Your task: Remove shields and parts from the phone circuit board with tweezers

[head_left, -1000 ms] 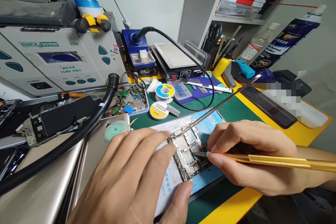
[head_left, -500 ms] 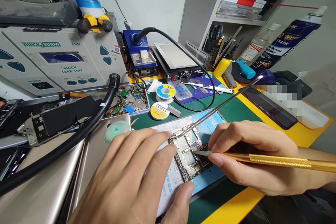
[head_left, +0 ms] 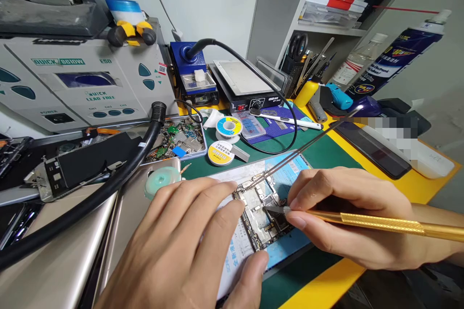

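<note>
A phone circuit board [head_left: 261,236] lies on a blue and white printed sheet [head_left: 235,236]. Fingertips and thumb of my left hand [head_left: 184,241] are spread apart, bracing the board along its left edge. Pinched in my right hand [head_left: 348,217] is a gold-handled craft knife [head_left: 380,223]. Its pointed blade [head_left: 276,210] is over the middle of the board, close to a dark chip; whether the tip touches is too small to tell. Long thin metal tweezers [head_left: 290,157] rest across the board's upper edge, held by neither hand. My right fingers hide the board's right side.
Behind the hands are a solder spool [head_left: 229,126], a tray of boards [head_left: 188,142] and a heating plate [head_left: 241,77]. A thick black hose [head_left: 119,174] runs down the left from a rework station [head_left: 97,82]. A phone [head_left: 373,149] lies at right.
The knife has rolled, so more of its blade's flat side shows, and its tip has shifted slightly left and up. The left hand, board and tweezers stay in place.
</note>
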A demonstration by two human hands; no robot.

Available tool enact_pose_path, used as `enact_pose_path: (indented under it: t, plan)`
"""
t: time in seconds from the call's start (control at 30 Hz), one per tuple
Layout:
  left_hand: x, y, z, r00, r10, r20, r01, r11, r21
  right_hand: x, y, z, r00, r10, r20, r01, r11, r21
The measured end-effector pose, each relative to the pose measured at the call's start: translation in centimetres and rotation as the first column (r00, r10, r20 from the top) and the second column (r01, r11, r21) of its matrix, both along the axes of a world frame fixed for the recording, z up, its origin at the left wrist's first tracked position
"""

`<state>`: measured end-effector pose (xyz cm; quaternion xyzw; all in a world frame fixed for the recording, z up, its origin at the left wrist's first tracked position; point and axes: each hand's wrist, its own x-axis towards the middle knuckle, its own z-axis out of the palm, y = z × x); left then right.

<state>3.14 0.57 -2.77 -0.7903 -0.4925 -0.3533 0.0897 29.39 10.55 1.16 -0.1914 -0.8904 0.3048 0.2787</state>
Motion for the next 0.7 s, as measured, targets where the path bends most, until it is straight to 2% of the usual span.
enact_pose_path:
  t: [0.37, 0.6, 0.7]
  plan:
    - [-0.13, -0.54, -0.18, 0.999, 0.023, 0.023, -0.023, 1.000, -0.007, -0.15, 0.05, 0.22, 1.000, 0.000, 0.020, 0.000, 1.000, -0.017]
    - [-0.14, -0.53, -0.46, 0.999, -0.030, 0.010, 0.030, 0.999, 0.033, -0.02, 0.16, 0.35, 0.999, -0.024, 0.035, 0.025, 0.999, -0.029]
    - [-0.03, -0.46, -0.33, 1.000, 0.003, 0.009, -0.003, 1.000, 0.000, -0.16, -0.02, 0.48, 0.998, -0.036, 0.044, 0.037, 0.999, -0.039]
